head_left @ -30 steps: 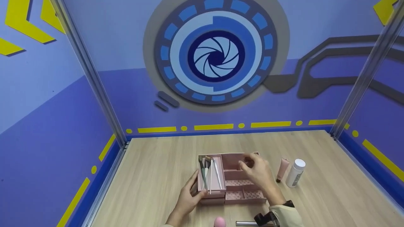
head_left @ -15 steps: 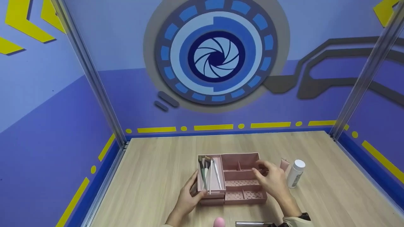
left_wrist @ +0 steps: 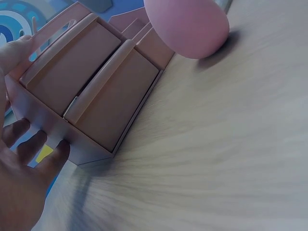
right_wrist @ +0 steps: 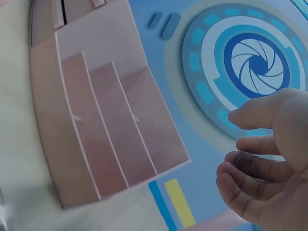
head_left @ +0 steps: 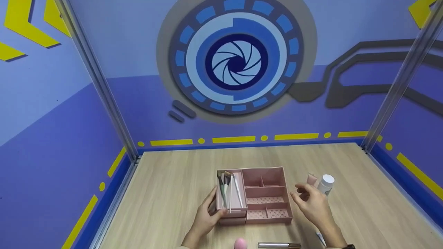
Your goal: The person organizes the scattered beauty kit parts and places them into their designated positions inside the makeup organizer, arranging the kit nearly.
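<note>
A pink makeup organizer (head_left: 233, 220) stands on the table, its stepped compartments on the right and two drawer fronts (left_wrist: 115, 96) showing in the left wrist view. Several makeup brushes (head_left: 226, 193) lie in its top left tray. My left hand (head_left: 205, 217) holds the organizer's left side, thumb at the upper front corner and fingertips against the side wall. Just right of the organizer, my right hand (head_left: 314, 205) hovers with loosely bent fingers and nothing between them. The right wrist view shows that same hand (right_wrist: 274, 168) apart from the compartments.
Beyond my right hand stand a pink squeeze tube (head_left: 312, 179) and a white-capped bottle (head_left: 327, 182), both partly hidden by it. A pink egg-shaped sponge (head_left: 240, 243) and a silver-and-brown cosmetic tube (head_left: 278, 245) lie in front. A small pale item (head_left: 320, 238) shows beside my right forearm.
My right hand has moved right, from over the organizer's back compartments to beside the organizer, uncovering the compartments. The left hand and the organizer have stayed in place.
</note>
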`<state>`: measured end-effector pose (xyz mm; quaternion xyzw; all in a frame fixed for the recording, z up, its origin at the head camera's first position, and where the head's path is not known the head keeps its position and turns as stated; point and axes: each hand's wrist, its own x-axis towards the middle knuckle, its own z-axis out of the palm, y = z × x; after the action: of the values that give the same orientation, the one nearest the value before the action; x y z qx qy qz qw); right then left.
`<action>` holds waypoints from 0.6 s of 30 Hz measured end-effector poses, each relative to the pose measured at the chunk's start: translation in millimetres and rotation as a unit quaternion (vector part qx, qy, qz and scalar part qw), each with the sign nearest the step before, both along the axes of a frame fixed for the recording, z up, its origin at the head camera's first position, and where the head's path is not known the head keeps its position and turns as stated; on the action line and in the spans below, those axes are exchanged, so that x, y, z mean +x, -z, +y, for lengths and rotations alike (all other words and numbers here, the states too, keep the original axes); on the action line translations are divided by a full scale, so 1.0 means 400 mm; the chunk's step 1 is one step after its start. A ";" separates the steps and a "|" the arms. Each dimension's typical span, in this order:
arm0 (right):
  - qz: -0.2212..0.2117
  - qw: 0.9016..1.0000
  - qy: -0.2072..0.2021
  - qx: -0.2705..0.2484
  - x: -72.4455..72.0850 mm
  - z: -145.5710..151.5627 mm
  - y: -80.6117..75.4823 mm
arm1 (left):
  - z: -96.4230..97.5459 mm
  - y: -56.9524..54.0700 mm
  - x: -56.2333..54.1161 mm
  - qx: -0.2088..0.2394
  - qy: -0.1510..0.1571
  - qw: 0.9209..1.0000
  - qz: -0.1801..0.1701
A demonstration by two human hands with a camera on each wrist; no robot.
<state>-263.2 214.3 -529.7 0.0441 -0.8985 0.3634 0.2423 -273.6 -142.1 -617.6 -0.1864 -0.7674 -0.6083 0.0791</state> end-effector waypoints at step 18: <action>-0.013 1.000 0.014 0.002 0.050 0.071 0.047 | 0.003 0.006 -0.001 0.049 0.036 0.998 -0.006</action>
<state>-243.1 242.5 -548.6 0.0274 -0.9025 0.3592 0.2359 -274.0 -140.9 -620.1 -0.2058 -0.7297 -0.6491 0.0614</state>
